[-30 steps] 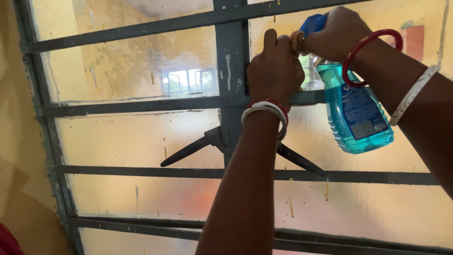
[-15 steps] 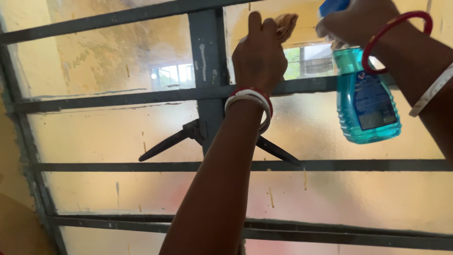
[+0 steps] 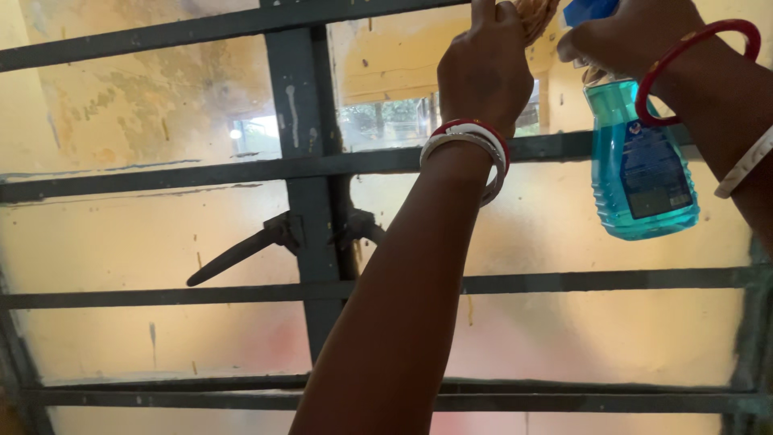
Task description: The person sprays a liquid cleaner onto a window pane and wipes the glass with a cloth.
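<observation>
Head view shows two raised arms in front of a frosted-glass window (image 3: 201,234) crossed by dark metal bars (image 3: 161,171). The left hand (image 3: 483,68) is lifted to the upper pane on the right of the central upright (image 3: 302,161), its fingers closed round a bunched tan cloth (image 3: 535,12) that presses against or sits just at the glass; only a corner of the cloth shows at the top edge. The right hand (image 3: 624,36) holds a spray bottle (image 3: 642,165) of blue liquid by its neck, fingers wrapped about the blue trigger head (image 3: 588,10), the bottle hanging upright just right of the left hand and near the pane.

By the look of it, the step in hand is wiping the upper right pane, with the spray held ready beside it. The next move would call for steady pressure with the cloth across the glass while keeping it clear of the bars, and for holding the nozzle pointed at the pane rather than at the other hand.

Counted: one spray bottle, one cloth, two hands. Four horizontal bars cross the window in view, with one central upright. Two dark latch handles (image 3: 237,254) sit at the upright, one each side. The left wrist carries a stack of red and white bangles (image 3: 471,145); the right forearm shows one red bangle (image 3: 692,64) and one white one (image 3: 745,161).
</observation>
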